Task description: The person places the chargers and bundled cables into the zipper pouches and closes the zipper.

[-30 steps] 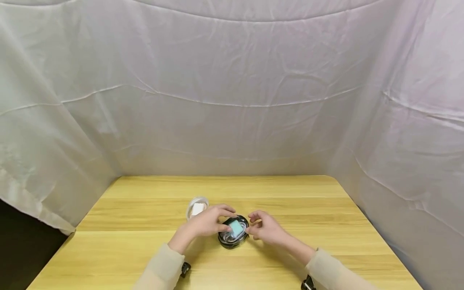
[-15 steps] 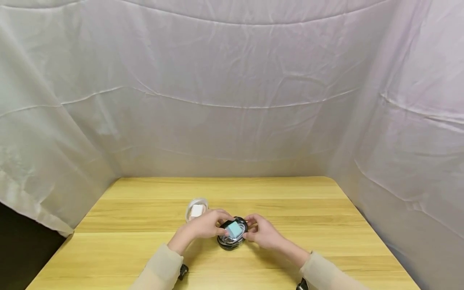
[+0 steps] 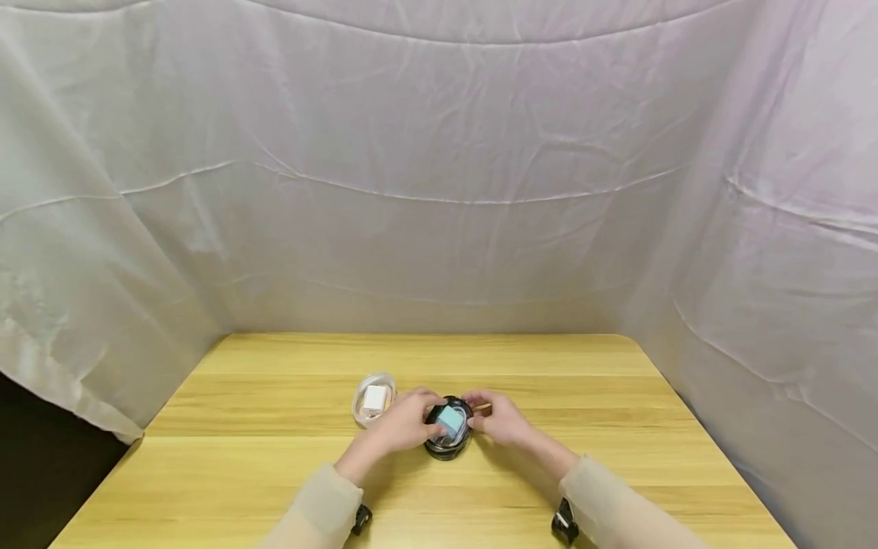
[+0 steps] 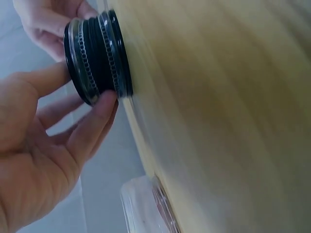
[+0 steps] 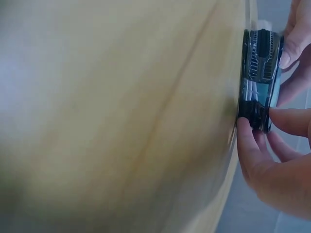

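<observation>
1. We see a round black case (image 3: 448, 436) lying flat on the table (image 3: 274, 473), near its middle, with a pale blue square (image 3: 450, 418) showing on its top.
2. The left hand (image 3: 405, 424) grips the case from its left side: in the left wrist view the fingers (image 4: 92, 127) curl onto the ribbed rim of the case (image 4: 95, 56), thumb above.
3. The right hand (image 3: 501, 419) meets it from the opposite side; in the right wrist view its fingertips (image 5: 245, 138) pinch the edge of the case (image 5: 260, 77).
4. So the case sits directly between the two grips, both hands equally near, neither released. Being a disc, it has no long axis along the table (its short axis stands upright), and the hands oppose each other across its width.
5. Just left of the left hand, apart from the case, lies a clear tub (image 3: 373, 399) holding something white.
6. Pale cloth (image 3: 439, 191) hangs behind and beside the table.
</observation>
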{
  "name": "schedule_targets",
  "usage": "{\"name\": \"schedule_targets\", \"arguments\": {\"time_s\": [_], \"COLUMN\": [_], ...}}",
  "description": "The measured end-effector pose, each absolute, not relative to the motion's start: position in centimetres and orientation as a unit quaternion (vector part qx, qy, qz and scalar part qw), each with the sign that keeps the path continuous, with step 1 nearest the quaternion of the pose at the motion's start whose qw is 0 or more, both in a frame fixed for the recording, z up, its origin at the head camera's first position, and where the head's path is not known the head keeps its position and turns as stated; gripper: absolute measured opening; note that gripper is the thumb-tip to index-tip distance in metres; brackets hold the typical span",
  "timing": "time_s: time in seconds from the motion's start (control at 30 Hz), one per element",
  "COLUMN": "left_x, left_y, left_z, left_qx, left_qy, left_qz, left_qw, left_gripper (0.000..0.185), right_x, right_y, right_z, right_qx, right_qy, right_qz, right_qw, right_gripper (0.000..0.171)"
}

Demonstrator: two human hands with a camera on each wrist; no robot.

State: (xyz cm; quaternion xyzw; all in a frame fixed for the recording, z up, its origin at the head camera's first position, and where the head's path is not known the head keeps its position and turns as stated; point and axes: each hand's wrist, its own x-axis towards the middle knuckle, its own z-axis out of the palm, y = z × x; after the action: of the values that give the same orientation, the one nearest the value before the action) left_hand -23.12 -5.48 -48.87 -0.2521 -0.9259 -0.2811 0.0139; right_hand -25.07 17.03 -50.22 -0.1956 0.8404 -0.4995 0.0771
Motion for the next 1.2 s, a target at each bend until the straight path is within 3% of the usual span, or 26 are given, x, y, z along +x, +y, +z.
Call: {"name": "schedule_targets", "arguments": {"time_s": [0.43,0.97,1.1,1.2], "left_x": [-23.7,-24.2,-24.0,-23.5], "left_y": [-4.1,-5.0,-5.2,-5.4], "left_z": [-49.0,-49.0,-48.8,-48.5], "left_qx": [-0.141,-0.106,-0.097,-0.097], "left_qy": [-0.927,-0.918,-0.922,-0.922], "left_qz": [-0.348,-0.38,-0.374,-0.373], "left_qw": [0.008,0.028,0.028,0.038], "left_gripper": [0.054,0.056,0.057,0.06], "right_x": [-28.9,-31.7,-31.6,-31.1], "right_y": [16.7,15.6,15.6,16.1], "right_z": [-50.7,-50.9,-50.9,-50.8], "right_qx": [-0.204,-0.244,-0.246,-0.235], "right_qy": [0.82,0.818,0.816,0.837], "right_qz": [-0.521,-0.5,-0.504,-0.484], "right_qw": [0.118,0.147,0.141,0.1], "right_gripper": [0.041,0.046,0.044,0.039]}}
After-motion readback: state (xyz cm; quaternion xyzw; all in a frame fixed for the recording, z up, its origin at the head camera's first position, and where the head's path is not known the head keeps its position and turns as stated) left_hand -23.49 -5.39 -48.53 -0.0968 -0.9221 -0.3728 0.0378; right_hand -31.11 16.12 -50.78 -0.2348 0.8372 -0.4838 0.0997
